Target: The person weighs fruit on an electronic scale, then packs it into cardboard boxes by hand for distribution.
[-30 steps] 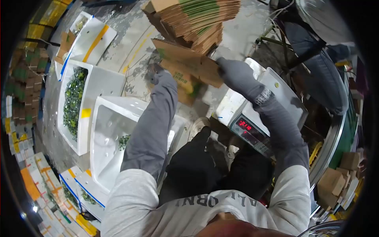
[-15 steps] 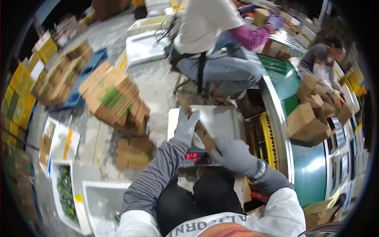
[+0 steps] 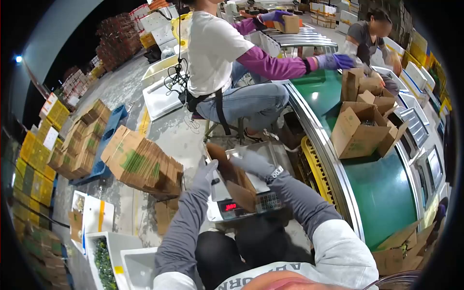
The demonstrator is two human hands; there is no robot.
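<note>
A brown cardboard box [image 3: 235, 181], partly unfolded with flaps standing out, is tilted over a weighing scale [image 3: 270, 201] in front of my knees. The scale's red digits are lit. My left hand [image 3: 206, 175], in a grey glove, grips the box's left edge. At the upper right side of the box is my right hand [image 3: 255, 164], also gloved; its fingers are blurred and partly hidden by the cardboard. Just left of the scale stands a stack of flattened cartons [image 3: 142, 162].
To my right runs a green conveyor belt [image 3: 379, 198] carrying open cartons [image 3: 360, 130]. A yellow crate [image 3: 316, 169] stands beside its metal rail. One co-worker [image 3: 212, 58] sits ahead; another [image 3: 369, 43] works across the belt. White foam boxes [image 3: 128, 263] are at lower left.
The cardboard, nearly flat and edge-on before, has opened out into a box shape between my hands. My view has tilted up. The co-worker ahead now stretches an arm over the belt.
</note>
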